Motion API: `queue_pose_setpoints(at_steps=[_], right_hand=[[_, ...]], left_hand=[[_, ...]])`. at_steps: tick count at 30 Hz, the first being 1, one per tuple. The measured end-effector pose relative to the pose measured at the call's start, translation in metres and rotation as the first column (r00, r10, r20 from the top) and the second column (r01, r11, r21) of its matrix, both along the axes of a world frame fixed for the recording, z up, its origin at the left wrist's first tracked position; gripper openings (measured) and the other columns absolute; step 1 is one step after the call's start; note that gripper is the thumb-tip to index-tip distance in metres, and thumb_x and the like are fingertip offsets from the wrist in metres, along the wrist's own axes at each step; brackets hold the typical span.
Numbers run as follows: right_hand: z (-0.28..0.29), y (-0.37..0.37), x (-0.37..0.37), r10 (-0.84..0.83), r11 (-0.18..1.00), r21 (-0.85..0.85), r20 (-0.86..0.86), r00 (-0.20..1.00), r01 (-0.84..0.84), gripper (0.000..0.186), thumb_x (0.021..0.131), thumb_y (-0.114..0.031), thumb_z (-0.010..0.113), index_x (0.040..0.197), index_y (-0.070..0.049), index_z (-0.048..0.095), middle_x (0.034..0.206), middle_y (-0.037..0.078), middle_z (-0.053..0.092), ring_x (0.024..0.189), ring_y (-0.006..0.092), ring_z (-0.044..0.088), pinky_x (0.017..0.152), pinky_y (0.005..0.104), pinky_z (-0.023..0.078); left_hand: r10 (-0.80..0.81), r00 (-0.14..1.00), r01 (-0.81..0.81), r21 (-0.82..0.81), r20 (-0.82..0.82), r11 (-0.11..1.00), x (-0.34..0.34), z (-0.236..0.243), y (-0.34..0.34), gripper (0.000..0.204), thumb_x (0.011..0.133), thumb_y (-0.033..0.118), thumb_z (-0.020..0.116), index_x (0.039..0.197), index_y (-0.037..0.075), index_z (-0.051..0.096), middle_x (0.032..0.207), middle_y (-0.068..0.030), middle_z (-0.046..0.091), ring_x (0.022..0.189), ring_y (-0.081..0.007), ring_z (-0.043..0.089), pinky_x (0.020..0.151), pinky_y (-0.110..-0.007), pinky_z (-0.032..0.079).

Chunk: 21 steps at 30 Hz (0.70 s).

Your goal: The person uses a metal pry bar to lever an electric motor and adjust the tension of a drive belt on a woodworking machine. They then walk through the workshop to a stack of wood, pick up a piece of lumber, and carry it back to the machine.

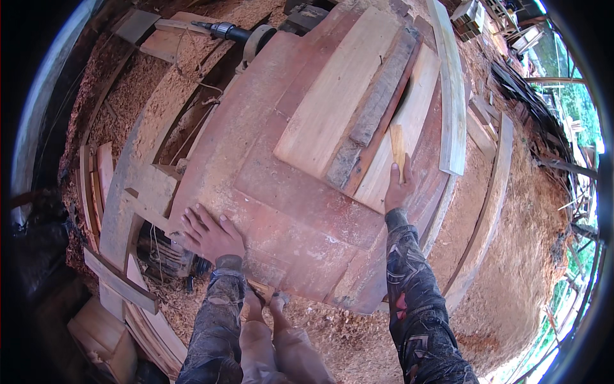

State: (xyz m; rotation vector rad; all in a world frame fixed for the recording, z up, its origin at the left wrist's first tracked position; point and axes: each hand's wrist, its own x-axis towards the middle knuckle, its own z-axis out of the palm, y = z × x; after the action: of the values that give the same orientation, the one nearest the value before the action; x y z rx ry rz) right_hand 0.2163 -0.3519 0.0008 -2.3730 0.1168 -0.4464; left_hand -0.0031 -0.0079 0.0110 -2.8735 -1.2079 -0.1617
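My left hand [210, 237] lies flat with its fingers spread on the left edge of a reddish, dusty worktable [288, 221]. At the right, my right hand [399, 189] pinches a small wooden stick [397, 144] between thumb and fingers. The stick rests over a pale, narrow board [419, 96] with a dark gap along its inner edge. Beside that board lies a rough, dark grey wood strip [382, 89], and left of the strip a wide pale plank [336, 96]. What lies under the strip is partly hidden.
A long pale board [451, 96] runs along the table's right side. At the far left edge a dark shaft with a metal end [224, 30] sticks out. A motor [165, 259] sits below the left edge. Sawdust [518, 281] and wood offcuts [118, 281] surround the table.
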Motion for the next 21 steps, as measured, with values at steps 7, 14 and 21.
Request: queue_pose_setpoints(at_steps=[7, 14, 21], right_hand=[[-0.0033, -0.0023, 0.0011, -0.011, 1.0, -0.008, -0.02, 1.0, 0.01, 0.045, 0.09, -0.026, 0.062, 0.132, -0.01, 0.056, 0.098, 0.016, 0.052, 0.096, 0.0315, 0.053, 0.087, 0.0409, 0.043], [-0.0038, -0.0017, 0.002, -0.004, 0.999, 0.051, 0.016, 1.0, 0.003, 0.044, 0.09, -0.025, 0.062, 0.131, -0.011, 0.057, 0.097, 0.016, 0.052, 0.095, 0.0311, 0.054, 0.086, 0.0407, 0.043], [0.0026, 0.0037, 0.0, 0.0, 0.997, 0.073, 0.001, 1.0, 0.0, 0.044, 0.09, -0.021, 0.062, 0.132, -0.007, 0.056, 0.106, 0.017, 0.055, 0.101, 0.0272, 0.055, 0.09, 0.0371, 0.043]], left_hand=[[0.003, 1.0, -0.003, -0.013, 0.003, 1.0, 0.0003, 0.0, 0.0005, 0.06, 0.095, 0.037, 0.038, 0.145, 0.004, 0.032, 0.15, -0.0222, 0.027, 0.142, -0.0381, 0.02, 0.112, -0.056, 0.015], [-0.003, 1.0, 0.003, -0.009, 0.009, 1.0, 0.0009, 0.0007, -0.0006, 0.06, 0.095, 0.037, 0.037, 0.145, 0.004, 0.032, 0.15, -0.022, 0.028, 0.141, -0.0379, 0.021, 0.112, -0.055, 0.015], [0.01, 1.0, -0.009, 0.014, -0.019, 1.0, 0.0014, 0.0026, -0.0007, 0.059, 0.096, 0.038, 0.035, 0.146, 0.005, 0.031, 0.15, -0.0198, 0.029, 0.142, -0.0351, 0.02, 0.112, -0.053, 0.016]])
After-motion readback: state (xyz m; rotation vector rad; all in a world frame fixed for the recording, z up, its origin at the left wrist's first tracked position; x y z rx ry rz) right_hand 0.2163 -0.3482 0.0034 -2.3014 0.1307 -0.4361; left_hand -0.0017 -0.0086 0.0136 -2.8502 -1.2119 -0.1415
